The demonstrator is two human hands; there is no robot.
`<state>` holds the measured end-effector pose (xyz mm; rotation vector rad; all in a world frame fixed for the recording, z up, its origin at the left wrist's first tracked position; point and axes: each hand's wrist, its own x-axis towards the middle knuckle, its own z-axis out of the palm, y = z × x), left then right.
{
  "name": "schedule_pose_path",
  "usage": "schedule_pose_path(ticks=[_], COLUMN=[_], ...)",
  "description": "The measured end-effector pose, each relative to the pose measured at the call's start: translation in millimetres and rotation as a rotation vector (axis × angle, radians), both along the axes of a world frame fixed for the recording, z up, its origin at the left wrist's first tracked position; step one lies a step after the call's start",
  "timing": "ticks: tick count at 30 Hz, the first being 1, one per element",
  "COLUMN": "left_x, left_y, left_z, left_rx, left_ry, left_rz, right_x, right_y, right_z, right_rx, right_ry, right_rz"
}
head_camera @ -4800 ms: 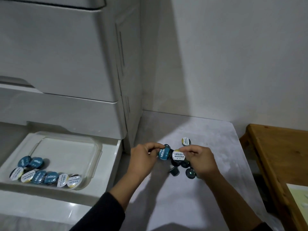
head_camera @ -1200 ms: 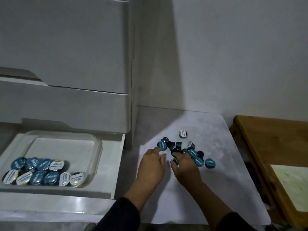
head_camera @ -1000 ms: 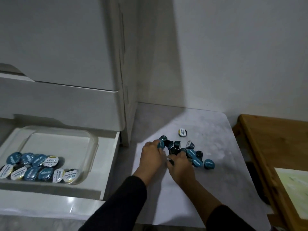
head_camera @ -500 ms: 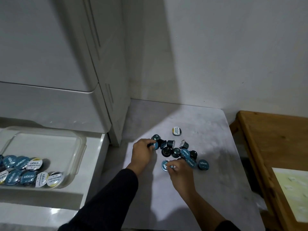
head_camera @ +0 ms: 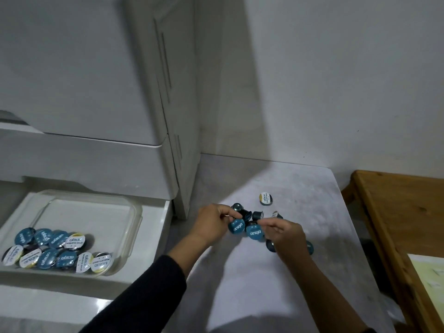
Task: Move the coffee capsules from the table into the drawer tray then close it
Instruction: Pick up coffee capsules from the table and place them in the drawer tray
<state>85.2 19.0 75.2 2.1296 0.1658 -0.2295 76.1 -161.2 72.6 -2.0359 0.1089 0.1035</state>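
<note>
A heap of dark coffee capsules [head_camera: 254, 215] lies on the white marbled table [head_camera: 276, 272]. One white-lidded capsule [head_camera: 265, 199] sits apart behind the heap. My left hand [head_camera: 213, 223] pinches a teal-lidded capsule [head_camera: 236, 226] just above the heap. My right hand [head_camera: 287, 237] holds another teal-lidded capsule [head_camera: 255, 232] beside it. To the left, the clear tray [head_camera: 134, 219] rests in the open white drawer [head_camera: 156, 239]. Several teal and white-lidded capsules [head_camera: 57, 251] fill the tray's front-left part.
White cabinet drawers [head_camera: 96, 92] rise above the open drawer. The cabinet's side panel [head_camera: 177, 116] borders the table on the left. A wooden table [head_camera: 403, 224] with a pale sheet [head_camera: 430, 277] stands at the right. A white wall is behind.
Both hands have lifted a teal-lidded capsule each from the heap and brought them together. The view has swung back left, showing more of the tray.
</note>
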Motion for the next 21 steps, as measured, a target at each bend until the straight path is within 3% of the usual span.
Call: schedule_pose_path(ticks=[3,12,16,21], left_x=[-13.6,-69.3,-76.7,-63.7], left_y=[22.1,145.4,216.5,287.1], left_z=[31.4,106.7,106.0,69.9], left_rx=[-0.036,-0.005,0.047,0.109], left_ry=[-0.011,-0.068,-0.038,0.038], left_rz=[-0.085,-0.201,-0.203,-0.221], right_x=[-0.8,-24.5,-32.7,-30.1], right_y=[11.2,110.2,184.4,265.7], right_z=[36.2,113.7,108.8,73.7], right_rx=[0.155,0.09,0.075,-0.111], right_ry=[0.05,0.04,0.065,0.102], right_rz=[0.024,0.372,0.5,0.598])
